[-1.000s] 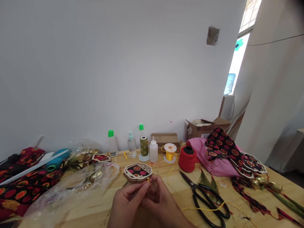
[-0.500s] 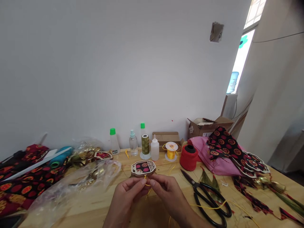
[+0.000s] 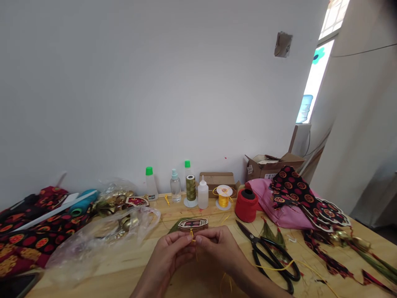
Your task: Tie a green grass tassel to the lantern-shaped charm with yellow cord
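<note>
Close together at the front middle of the table, my left hand [image 3: 172, 252] and my right hand [image 3: 217, 250] both pinch a thin yellow cord [image 3: 192, 235]. The cord comes off the near edge of a flat ornament [image 3: 192, 224] with a pale border and a dark patterned face. This ornament is tilted, so its face shows only as a narrow strip behind my fingertips. Green tassel strands stick out at its left. Black-handled scissors [image 3: 260, 244] lie spread on the table to the right of my right hand, with yellow cord crossing their handles.
Behind my hands stand a green thread spool [image 3: 190, 188], a white squeeze bottle [image 3: 203, 195], a yellow cord spool [image 3: 223, 201] and a red thread cone [image 3: 246, 209]. A plastic bag [image 3: 102, 236] and patterned cloth [image 3: 27, 244] lie left. Pink fabric [image 3: 279, 209] and tassels lie right.
The ornament has tipped so that less of its face shows, and green strands now appear at its left. Both hands stay pinched at the cord. The view has shifted slightly.
</note>
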Action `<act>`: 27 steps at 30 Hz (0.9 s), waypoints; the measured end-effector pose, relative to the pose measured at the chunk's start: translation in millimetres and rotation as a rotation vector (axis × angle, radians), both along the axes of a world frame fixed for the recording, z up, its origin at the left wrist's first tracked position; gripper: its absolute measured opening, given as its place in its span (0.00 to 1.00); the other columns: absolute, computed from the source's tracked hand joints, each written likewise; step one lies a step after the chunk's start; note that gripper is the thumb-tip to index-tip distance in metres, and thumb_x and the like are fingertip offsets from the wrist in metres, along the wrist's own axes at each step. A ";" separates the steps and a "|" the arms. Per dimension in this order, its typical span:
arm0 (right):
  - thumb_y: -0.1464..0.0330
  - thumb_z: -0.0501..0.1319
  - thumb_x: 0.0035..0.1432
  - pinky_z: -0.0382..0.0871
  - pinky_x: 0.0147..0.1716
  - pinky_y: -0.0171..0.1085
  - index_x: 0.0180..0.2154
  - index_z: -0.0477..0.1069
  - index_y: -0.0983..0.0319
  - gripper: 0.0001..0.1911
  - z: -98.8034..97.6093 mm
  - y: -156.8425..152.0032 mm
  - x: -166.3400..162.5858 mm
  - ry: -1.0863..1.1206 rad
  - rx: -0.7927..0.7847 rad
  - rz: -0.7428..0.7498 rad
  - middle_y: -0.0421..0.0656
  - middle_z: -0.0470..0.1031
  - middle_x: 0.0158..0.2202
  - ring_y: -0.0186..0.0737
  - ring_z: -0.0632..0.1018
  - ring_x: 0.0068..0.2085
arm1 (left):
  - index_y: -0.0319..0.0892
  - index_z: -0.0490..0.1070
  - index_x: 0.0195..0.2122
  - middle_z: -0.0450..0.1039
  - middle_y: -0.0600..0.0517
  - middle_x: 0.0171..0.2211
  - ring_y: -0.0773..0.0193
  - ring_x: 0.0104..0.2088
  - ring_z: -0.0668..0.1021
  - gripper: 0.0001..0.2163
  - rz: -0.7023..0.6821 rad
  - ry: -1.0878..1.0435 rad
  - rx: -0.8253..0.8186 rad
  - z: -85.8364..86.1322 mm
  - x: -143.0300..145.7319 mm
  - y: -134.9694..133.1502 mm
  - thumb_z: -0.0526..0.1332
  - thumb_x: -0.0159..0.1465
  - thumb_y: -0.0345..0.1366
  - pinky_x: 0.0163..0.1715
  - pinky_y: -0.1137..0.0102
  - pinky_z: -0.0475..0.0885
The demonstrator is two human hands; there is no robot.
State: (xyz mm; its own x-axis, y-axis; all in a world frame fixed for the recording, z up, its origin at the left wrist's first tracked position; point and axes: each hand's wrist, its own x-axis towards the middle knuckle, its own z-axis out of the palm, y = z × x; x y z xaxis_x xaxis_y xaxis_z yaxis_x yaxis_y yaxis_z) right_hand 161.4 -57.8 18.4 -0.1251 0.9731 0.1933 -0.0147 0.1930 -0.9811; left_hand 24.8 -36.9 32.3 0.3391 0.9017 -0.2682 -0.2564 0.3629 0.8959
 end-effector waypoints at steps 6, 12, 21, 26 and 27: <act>0.65 0.60 0.42 0.56 0.21 0.29 0.23 0.76 0.64 0.09 4.1 2.5 9.9 -0.088 -0.071 -0.076 0.37 0.68 0.16 0.29 0.63 0.20 | 0.35 0.72 0.20 0.73 0.51 0.18 0.69 0.23 0.74 0.03 -0.008 -0.091 0.000 -1.5 -0.8 -0.6 0.62 0.49 0.29 0.28 0.76 0.71; 0.66 0.57 0.46 0.53 0.20 0.29 0.25 0.76 0.64 0.11 -3.6 2.1 6.3 -0.175 0.009 -0.039 0.37 0.66 0.17 0.29 0.61 0.21 | 0.34 0.70 0.23 0.70 0.51 0.20 0.78 0.14 0.68 0.03 0.034 -0.194 -0.169 -6.6 -5.3 0.0 0.58 0.52 0.25 0.09 0.86 0.61; 0.63 0.58 0.44 0.45 0.17 0.28 0.22 0.74 0.66 0.13 -0.1 4.8 8.1 -0.138 -0.032 -0.072 0.35 0.56 0.15 0.27 0.55 0.20 | 0.31 0.66 0.26 0.66 0.49 0.23 0.81 0.13 0.65 0.06 -0.027 -0.442 -0.442 -0.7 -6.5 5.1 0.51 0.57 0.23 0.04 0.89 0.55; 0.61 0.60 0.43 0.44 0.16 0.28 0.21 0.73 0.66 0.13 3.7 4.6 9.9 -0.039 -0.089 -0.084 0.33 0.54 0.14 0.24 0.53 0.18 | 0.31 0.63 0.28 0.65 0.49 0.22 0.81 0.10 0.64 0.07 -0.110 -0.609 -0.597 -1.5 -12.5 6.7 0.48 0.59 0.27 0.02 0.88 0.54; 0.61 0.60 0.43 0.43 0.16 0.28 0.21 0.73 0.66 0.14 4.1 3.1 9.4 -0.036 -0.100 -0.054 0.33 0.54 0.13 0.24 0.53 0.17 | 0.31 0.63 0.28 0.65 0.49 0.22 0.80 0.11 0.66 0.07 -0.124 -0.631 -0.628 -1.6 -13.5 7.2 0.48 0.59 0.27 0.03 0.87 0.56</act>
